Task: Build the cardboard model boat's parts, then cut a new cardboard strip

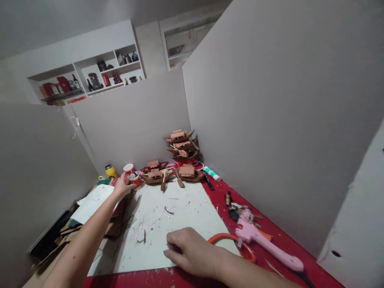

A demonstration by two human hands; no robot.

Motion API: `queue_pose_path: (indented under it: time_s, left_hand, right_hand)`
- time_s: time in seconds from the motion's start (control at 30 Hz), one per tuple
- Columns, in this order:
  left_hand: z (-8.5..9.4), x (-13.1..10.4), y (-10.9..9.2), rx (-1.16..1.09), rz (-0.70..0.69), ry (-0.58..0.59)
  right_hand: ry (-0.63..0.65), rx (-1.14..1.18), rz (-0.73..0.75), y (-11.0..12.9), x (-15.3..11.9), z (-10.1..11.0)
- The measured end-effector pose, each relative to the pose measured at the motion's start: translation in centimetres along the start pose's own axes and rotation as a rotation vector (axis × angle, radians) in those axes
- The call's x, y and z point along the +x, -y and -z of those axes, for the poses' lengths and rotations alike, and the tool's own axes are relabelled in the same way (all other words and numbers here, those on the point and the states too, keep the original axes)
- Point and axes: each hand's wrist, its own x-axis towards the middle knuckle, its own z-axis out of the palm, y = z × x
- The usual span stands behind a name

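Note:
At the far left of the white board (156,248), my left hand (122,187) is closed on the side of a red paper cup (136,182) with a white rim. Another red and white paper cup (129,168) stands just behind it. My right hand (190,250) rests near the board's front edge, fingers loosely curled, with a gap between thumb and forefinger and nothing visible in it. Small brown model boats with oars, including a boat (156,176) and a boat (187,173), stand along the back. More model boats (181,146) are stacked behind them.
On the red table cover (270,256) at right lie a pink glue gun (267,244), an orange cable loop (228,237) and keys (240,208). A white-green tube (212,174) lies behind. Twig scraps (169,211) dot the board. Paper (94,202) and cardboard sit left; grey panels (255,112) enclose the table.

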Motion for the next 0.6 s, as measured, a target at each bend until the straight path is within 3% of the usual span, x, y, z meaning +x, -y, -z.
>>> queue_pose_path:
  time_s: [0.13,0.3,0.47,0.6]
  left_hand:
    - [2.8,-2.6,1.1,0.039,-0.055,-0.024]
    - [5.2,-9.0,4.5,0.095,-0.076,-0.100]
    - [4.8,-15.3,8.2,0.166,-0.009,-0.205]
    - [3.3,-17.5,9.7,0.174,-0.008,-0.278]
  right_hand:
    - [-0.030,-0.005,0.017,0.0,-0.2,-0.2]
    - [-0.046,0.042,0.037,0.0,-0.3,-0.2]
    - [-0.007,0.031,0.073,0.5,-0.5,-0.3]
    - [0.036,0.016,0.075,0.5,-0.7,-0.6]
